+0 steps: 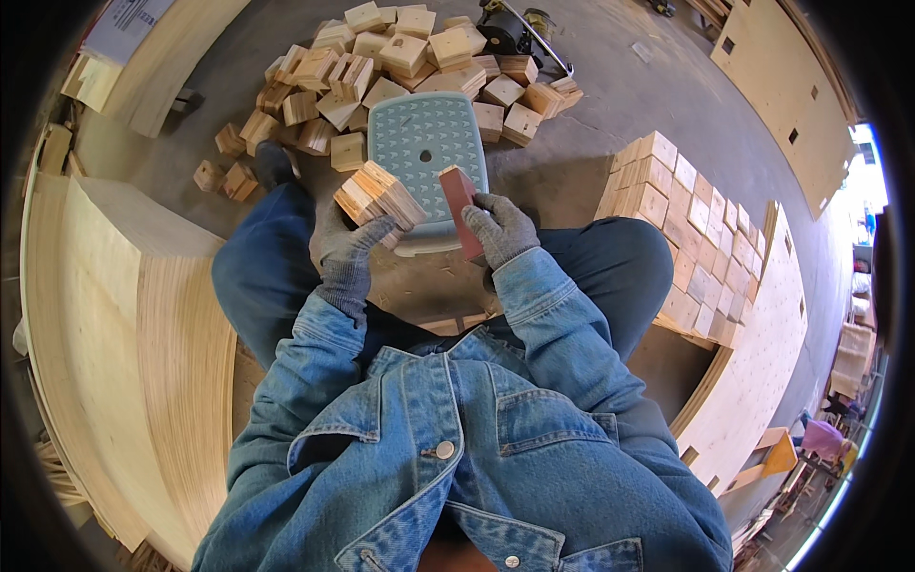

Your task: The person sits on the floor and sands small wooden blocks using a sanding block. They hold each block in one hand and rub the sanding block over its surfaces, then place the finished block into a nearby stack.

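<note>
My left hand (349, 250), in a grey knit glove, is closed round a plywood block (381, 202) whose layered edges face up. A flat reddish-brown sanding block (460, 208) is gripped upright in my gloved right hand (503, 231). The two blocks are a little apart, both over the near part of a pale blue-green plastic stool (427, 114) with a textured top and a round hole. The fingertips behind each held piece are partly hidden.
Beyond the stool lies a loose heap of plywood blocks (405, 50), beside a dark tool (505, 29) with a metal bar. At my right, blocks are stacked in rows (701, 229) on plywood sheets (762, 381). Thick plywood stacks (181, 334) stand at my left.
</note>
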